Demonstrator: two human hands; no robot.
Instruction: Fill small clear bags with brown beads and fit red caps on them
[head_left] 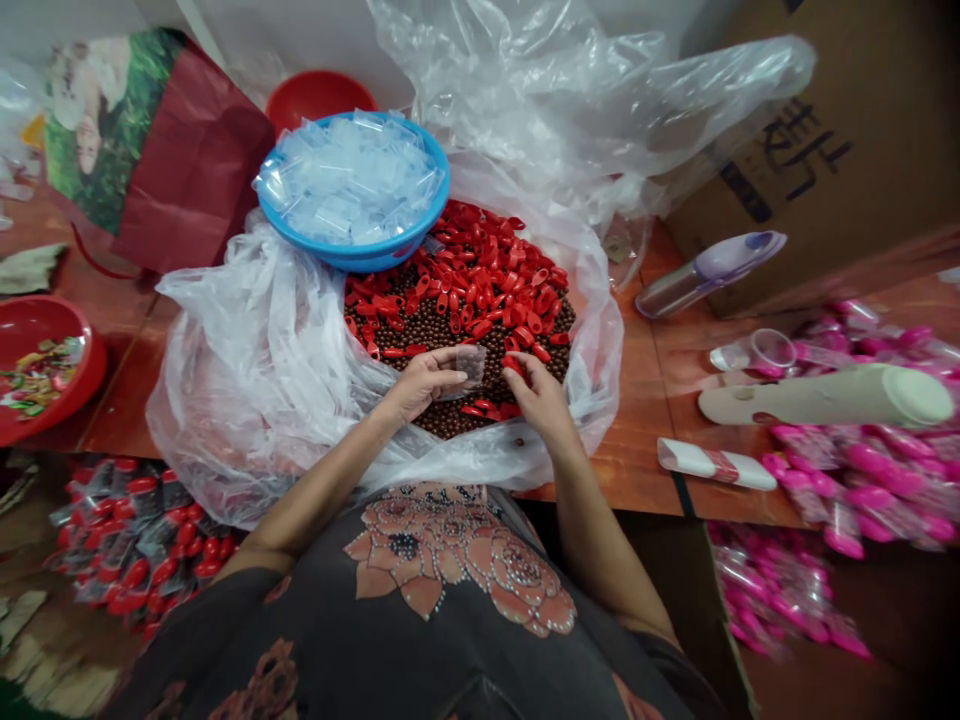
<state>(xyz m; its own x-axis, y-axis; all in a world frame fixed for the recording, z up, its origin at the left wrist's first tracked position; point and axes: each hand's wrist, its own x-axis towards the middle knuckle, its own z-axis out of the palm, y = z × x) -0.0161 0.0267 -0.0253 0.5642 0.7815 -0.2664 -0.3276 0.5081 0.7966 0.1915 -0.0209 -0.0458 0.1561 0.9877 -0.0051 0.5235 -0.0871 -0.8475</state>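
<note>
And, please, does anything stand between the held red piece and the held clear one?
Nothing visible; only a gap over brown beads separates the red piece in the right hand from the clear piece in the left hand.

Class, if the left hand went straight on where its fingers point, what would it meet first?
Probably the red cap held by the right hand, across from the clear piece that the left hand holds; depth is unclear.

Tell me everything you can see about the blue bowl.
The blue bowl is round and plastic-looking, its mouth facing up. Clear plastic pieces heap above its rim. It sits at the far left edge of the brown beads and red pieces; white plastic sheeting seems to touch its near-left side.
</note>
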